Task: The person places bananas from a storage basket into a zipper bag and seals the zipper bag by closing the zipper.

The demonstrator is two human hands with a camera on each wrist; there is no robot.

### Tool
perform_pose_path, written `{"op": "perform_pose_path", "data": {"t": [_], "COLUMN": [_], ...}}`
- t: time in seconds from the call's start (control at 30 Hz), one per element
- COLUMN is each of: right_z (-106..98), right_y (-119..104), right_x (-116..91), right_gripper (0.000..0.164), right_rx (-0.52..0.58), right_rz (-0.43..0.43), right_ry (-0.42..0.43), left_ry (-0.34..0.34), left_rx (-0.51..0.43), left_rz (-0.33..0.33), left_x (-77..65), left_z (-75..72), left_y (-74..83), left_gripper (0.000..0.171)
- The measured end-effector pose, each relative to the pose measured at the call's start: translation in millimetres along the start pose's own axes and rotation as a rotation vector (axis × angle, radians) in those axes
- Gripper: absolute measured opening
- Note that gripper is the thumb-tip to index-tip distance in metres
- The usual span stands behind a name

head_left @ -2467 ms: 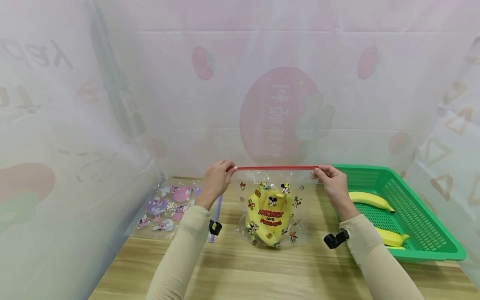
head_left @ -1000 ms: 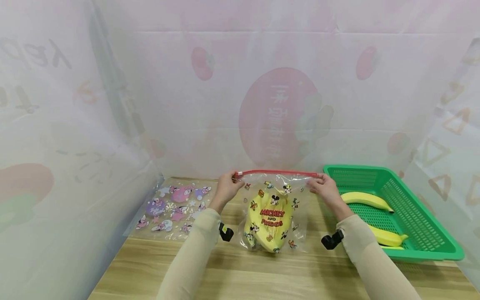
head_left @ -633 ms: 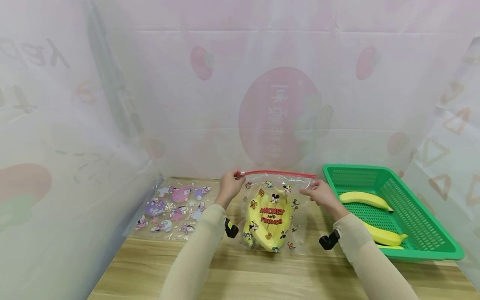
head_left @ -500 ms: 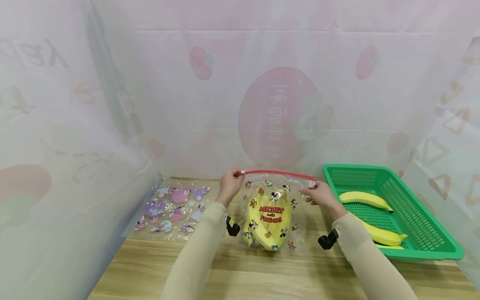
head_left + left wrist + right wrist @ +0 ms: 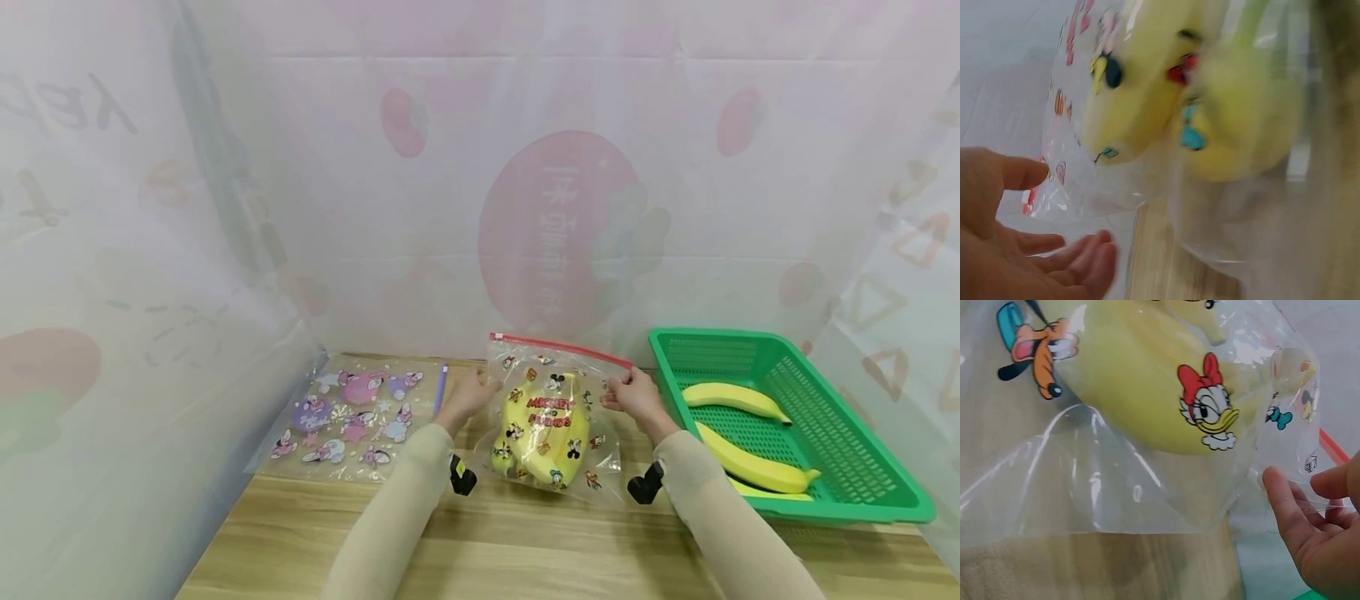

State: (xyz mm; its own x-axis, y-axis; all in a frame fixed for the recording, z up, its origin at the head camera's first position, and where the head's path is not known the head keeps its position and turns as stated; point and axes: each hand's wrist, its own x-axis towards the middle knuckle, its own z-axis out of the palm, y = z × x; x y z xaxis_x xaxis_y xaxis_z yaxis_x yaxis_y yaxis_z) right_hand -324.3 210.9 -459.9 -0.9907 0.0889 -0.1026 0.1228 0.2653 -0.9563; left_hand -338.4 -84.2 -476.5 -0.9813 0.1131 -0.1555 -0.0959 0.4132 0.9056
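Note:
A clear zip bag (image 5: 551, 412) with cartoon prints and a red zip strip (image 5: 558, 345) stands over the wooden table. Yellow bananas (image 5: 1147, 394) show through its film. At its upper right edge my right hand (image 5: 637, 400) pinches the film between thumb and fingers, just below the strip. The left hand (image 5: 468, 396) is beside the bag's left edge. In the left wrist view, that hand's thumb and fingers (image 5: 1016, 172) are spread apart with no film gripped between them. A white slider (image 5: 497, 336) sits at the strip's left end.
To the right, a green basket (image 5: 862, 508) holds several loose bananas (image 5: 735, 400). A second clear bag (image 5: 352, 417) with pink and purple prints and a purple strip (image 5: 441, 387) lies flat at the left. Fabric walls (image 5: 420, 208) enclose the table (image 5: 480, 550).
My left hand has let go of the strip's left end and dropped lower beside the bag. The right hand has stayed near the right edge. The strip now slopes down to the right.

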Motion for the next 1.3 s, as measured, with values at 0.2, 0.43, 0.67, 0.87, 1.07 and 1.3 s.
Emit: {"op": "perform_pose_path", "data": {"t": [0.2,0.43,0.67,0.87,1.07,1.3], "right_z": [0.1,2.2,12.4,25.1,33.4,27.9], "right_y": [3.8,3.4,1.3,-2.0,0.0,4.3], "right_x": [1.8,1.4,-3.8,-8.2,-6.9,-0.4], "right_gripper": [0.012,0.012,0.052,0.092,0.097,0.086], "right_rx": [-0.017,-0.062,-0.239,-0.368,-0.435,-0.464], "right_rz": [0.003,-0.018,-0.073,-0.115,-0.105,-0.161], "right_ry": [0.082,0.067,-0.012,-0.03,-0.099,-0.065], "left_ry": [-0.222,-0.217,-0.15,-0.053,0.033,0.042], "left_rx": [0.084,0.074,0.011,0.08,0.224,0.281], "left_rz": [0.056,0.085,0.14,0.137,0.156,0.177], "left_x": [-24.8,-27.7,-7.4,12.1,21.8,27.1], "left_z": [17.1,29.3,32.2,40.6,52.0,54.6], "left_y": [0.1,-2.1,-1.8,-2.1,-3.1,0.1], "left_gripper": [0.093,0.11,0.097,0.088,0.086,0.086]}}
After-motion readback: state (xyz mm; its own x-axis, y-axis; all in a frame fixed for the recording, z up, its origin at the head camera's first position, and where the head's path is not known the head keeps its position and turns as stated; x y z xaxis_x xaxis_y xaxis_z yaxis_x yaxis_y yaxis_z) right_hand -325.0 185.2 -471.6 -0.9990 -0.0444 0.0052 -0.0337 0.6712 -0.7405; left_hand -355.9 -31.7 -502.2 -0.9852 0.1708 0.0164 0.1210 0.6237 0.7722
